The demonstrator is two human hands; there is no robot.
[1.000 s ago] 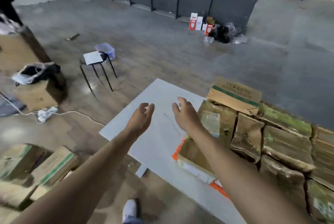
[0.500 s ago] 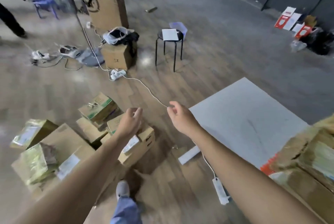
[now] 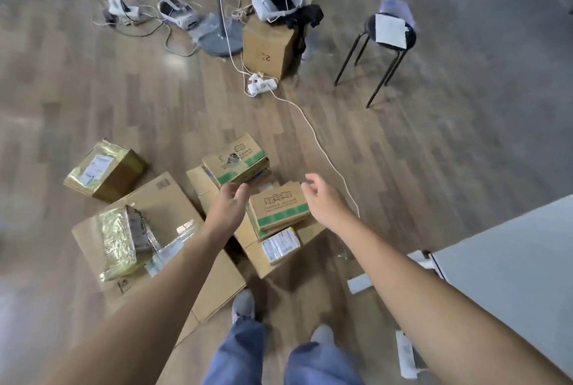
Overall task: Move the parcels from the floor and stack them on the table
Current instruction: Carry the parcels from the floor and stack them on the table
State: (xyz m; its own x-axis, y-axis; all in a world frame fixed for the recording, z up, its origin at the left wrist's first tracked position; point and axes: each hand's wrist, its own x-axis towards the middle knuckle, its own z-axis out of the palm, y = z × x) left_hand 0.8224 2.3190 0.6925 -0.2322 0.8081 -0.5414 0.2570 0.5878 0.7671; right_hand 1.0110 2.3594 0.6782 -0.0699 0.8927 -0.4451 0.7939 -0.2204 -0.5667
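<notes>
While left hand (image 3: pixel 231 206) and right hand (image 3: pixel 322 198) hover, grips apart, the striped box (image 3: pixel 279 209) sits between them (long side crosswise).

A black stool (image 3: pixel 370 26) stands on the wooden floor (image 3: pixel 93 89), a white sheet (image 3: pixel 390 30) lying on its seat. Left of it, a cardboard box (image 3: pixel 269 46) carries a white bag (image 3: pixel 276 1) and dark cloth (image 3: pixel 307 17). Just before the box lies a power strip (image 3: pixel 262 86), its white cable (image 3: pixel 313 133) trailing nearer. A round grey stand base (image 3: pixel 217 35) sits beside the box.
</notes>
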